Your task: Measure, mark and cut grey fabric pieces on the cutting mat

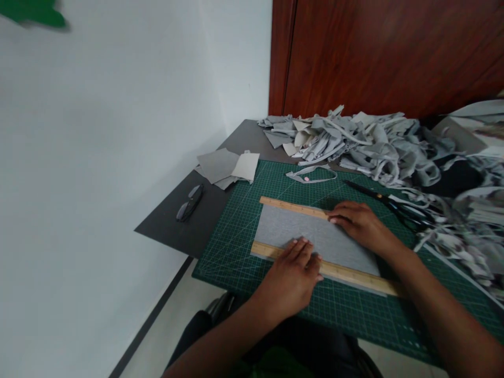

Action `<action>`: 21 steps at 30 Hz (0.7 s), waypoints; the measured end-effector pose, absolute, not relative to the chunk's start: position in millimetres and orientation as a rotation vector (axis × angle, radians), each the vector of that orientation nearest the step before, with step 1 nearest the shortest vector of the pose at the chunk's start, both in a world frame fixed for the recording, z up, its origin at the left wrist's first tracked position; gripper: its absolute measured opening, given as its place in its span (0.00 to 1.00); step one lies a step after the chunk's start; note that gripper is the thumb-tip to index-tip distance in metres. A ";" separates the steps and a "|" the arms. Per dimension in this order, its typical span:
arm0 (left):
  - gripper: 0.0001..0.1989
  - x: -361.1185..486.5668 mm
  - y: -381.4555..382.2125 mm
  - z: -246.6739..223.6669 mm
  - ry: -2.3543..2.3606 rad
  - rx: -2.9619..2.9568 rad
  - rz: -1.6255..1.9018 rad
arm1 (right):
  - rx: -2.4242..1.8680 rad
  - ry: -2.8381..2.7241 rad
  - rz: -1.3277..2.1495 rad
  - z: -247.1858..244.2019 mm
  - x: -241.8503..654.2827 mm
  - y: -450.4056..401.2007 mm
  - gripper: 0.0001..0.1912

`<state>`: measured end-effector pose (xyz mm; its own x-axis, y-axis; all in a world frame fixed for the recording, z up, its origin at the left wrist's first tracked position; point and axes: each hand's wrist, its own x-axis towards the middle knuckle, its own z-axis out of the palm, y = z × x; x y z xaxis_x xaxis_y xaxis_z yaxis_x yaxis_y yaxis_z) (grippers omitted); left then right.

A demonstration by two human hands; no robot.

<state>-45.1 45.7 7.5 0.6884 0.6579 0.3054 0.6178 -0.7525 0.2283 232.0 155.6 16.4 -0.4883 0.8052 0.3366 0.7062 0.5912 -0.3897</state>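
A piece of grey fabric [315, 229] lies flat on the green cutting mat [236, 236]. Along its near edge runs a wooden ruler [354, 274], and a second wooden ruler [291, 206] lies along its far edge. My left hand [293, 278] rests on the near ruler and the fabric, fingers stretched out and pressing down. At the right part of the far ruler, my right hand [358, 223] has its thumb and fingers closed on it. That ruler's right end is hidden under the hand.
Black-handled scissors [388, 201] lie right of the right hand. A thin fabric loop [315, 181] and pink dot [306, 179] are beyond the fabric. Scraps [338, 136] heap along the back and right. Eyeglasses [189, 202] and cut pieces [220, 165] lie left, beside the wall.
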 end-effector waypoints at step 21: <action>0.16 -47.6 41.8 21.4 1.294 2.689 0.603 | -1.263 -2.354 0.333 7.1 267.9 159.7 0.16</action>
<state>-47.6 41.8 21.4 0.5613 0.7682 0.3080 0.7299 -0.6349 0.2533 267.9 159.7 7.1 -0.4821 0.8336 0.2697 0.7263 0.5524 -0.4092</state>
